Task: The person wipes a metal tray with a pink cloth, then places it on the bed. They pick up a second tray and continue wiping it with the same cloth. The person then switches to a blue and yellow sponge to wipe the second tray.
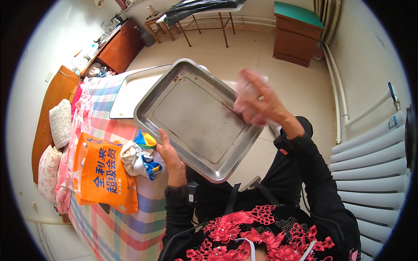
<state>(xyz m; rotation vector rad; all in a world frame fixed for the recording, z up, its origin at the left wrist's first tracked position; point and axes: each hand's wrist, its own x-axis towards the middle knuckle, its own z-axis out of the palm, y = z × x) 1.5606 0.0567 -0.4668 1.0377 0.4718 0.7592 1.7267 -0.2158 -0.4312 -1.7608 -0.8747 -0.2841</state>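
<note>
A rectangular stainless-steel tray (196,120) with small brown stains is held tilted in front of me. My left hand (170,156) grips its near left rim, thumb over the edge. At the right rim is my right hand (266,98), blurred, with a pale pink cloth (243,88) bunched in its fingers; the cloth overlaps the tray's right corner. Behind the steel tray, a white tray with a dark rim (134,94) lies on the bed, partly covered from view. A bundled white cloth with blue and yellow parts (134,158) lies left of my left hand.
An orange shopping bag (104,176) bearing writing sits on the checked bedspread (147,225). Pillows (60,124) rest by the wooden headboard (49,114). A white radiator (369,176) stands close on my right. Farther off are a green-topped cabinet (295,39) and a table (209,13).
</note>
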